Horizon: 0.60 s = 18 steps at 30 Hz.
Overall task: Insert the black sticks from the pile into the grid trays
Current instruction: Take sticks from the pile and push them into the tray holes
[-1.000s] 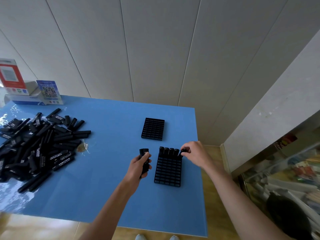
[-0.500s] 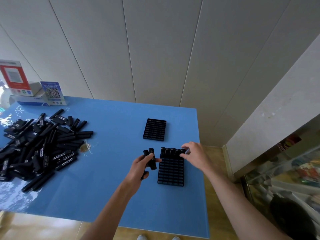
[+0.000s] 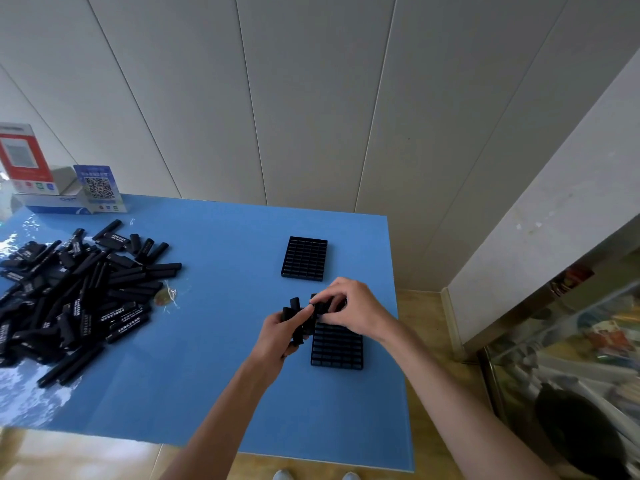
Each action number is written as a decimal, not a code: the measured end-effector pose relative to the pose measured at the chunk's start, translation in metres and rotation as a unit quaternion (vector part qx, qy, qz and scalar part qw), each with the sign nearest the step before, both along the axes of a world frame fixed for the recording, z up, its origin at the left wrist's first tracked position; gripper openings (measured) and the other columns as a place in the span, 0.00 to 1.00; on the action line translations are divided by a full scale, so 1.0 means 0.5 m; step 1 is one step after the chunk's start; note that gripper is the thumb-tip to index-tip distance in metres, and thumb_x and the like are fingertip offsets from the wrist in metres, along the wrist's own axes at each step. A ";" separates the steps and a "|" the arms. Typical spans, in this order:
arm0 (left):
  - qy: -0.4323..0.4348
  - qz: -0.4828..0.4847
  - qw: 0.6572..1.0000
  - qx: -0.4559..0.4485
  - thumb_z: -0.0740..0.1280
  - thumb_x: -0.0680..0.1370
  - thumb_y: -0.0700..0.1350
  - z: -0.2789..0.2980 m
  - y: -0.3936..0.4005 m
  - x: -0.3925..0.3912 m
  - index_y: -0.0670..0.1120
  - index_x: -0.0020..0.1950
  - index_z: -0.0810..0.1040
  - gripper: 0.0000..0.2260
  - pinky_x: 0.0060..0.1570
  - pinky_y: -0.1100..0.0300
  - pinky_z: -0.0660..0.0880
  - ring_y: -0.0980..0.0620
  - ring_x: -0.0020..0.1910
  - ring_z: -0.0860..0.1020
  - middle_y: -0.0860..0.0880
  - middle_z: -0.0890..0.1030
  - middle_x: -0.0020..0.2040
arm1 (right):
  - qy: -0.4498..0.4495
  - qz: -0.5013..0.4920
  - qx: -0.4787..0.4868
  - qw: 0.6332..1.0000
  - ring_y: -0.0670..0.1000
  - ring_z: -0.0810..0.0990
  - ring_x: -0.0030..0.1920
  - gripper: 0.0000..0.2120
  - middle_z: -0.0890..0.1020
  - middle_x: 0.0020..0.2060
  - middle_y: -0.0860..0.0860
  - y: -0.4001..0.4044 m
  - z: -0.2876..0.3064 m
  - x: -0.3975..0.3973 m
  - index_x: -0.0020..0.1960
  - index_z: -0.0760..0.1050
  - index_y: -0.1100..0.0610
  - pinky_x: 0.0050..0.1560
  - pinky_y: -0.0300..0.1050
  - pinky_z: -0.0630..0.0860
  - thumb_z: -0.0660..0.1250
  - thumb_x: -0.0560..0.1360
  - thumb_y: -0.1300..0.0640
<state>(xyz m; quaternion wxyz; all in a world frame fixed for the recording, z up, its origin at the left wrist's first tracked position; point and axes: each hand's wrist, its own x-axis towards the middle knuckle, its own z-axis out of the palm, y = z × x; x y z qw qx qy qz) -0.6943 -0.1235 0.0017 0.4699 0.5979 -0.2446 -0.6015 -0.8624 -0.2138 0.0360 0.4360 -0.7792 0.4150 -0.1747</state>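
— Two things first: where do your big items sit?
— Your blue rectangular table carries the sprawling pile of black sticks at its left, well apart from the near black plastic grid tray and the far black grid tray.
— And your hands?
— Your left hand, forearm angled up from below, grips a few black sticks just beside the near tray. Your right hand arches over that tray's far row, fingers curled, pinching a stick there.

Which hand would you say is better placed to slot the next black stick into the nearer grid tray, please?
Probably the right hand: it sits over the far row of the nearer black plastic grid tray and pinches a black stick there. The left hand grips spare black sticks beside the tray, acting as supply.
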 end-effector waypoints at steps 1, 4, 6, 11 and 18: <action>-0.006 -0.005 1.000 -0.001 0.74 0.77 0.51 -0.001 0.000 0.001 0.36 0.53 0.81 0.17 0.26 0.63 0.60 0.54 0.31 0.71 0.42 0.78 0.41 | 0.004 0.004 -0.001 1.000 0.46 0.81 0.42 0.15 0.78 0.47 0.46 0.004 0.000 0.005 0.52 0.85 0.46 0.47 0.42 0.81 0.79 0.69 0.61; -0.017 -0.004 1.000 -0.001 0.75 0.75 0.50 -0.006 0.004 0.002 0.37 0.54 0.83 0.17 0.26 0.64 0.61 0.54 0.30 0.69 0.42 0.76 0.40 | 0.014 0.000 -0.004 1.000 0.47 0.80 0.42 0.13 0.77 0.46 0.46 0.008 -0.002 0.013 0.52 0.86 0.47 0.48 0.45 0.81 0.79 0.70 0.60; -0.018 0.003 1.000 0.002 0.76 0.75 0.50 -0.009 0.006 0.003 0.37 0.54 0.84 0.17 0.25 0.64 0.61 0.54 0.30 0.69 0.42 0.75 0.39 | 0.022 0.002 -0.011 1.000 0.48 0.80 0.41 0.12 0.76 0.46 0.47 0.007 -0.002 0.015 0.51 0.86 0.48 0.47 0.46 0.81 0.80 0.69 0.59; 0.001 0.019 1.000 0.010 0.72 0.78 0.52 -0.005 0.010 0.005 0.38 0.54 0.83 0.17 0.24 0.65 0.61 0.55 0.28 0.69 0.45 0.80 0.41 | 0.018 -0.005 -0.017 1.000 0.47 0.80 0.41 0.11 0.77 0.45 0.47 0.004 -0.011 0.012 0.51 0.87 0.49 0.46 0.42 0.80 0.80 0.69 0.58; -0.004 0.056 0.998 0.031 0.72 0.78 0.52 -0.007 0.023 0.038 0.38 0.53 0.83 0.17 0.24 0.65 0.63 0.56 0.29 0.71 0.48 0.78 0.38 | -0.022 -0.086 0.069 0.994 0.51 0.85 0.35 0.04 0.85 0.36 0.52 0.005 -0.034 -0.003 0.48 0.82 0.57 0.42 0.42 0.81 0.75 0.74 0.61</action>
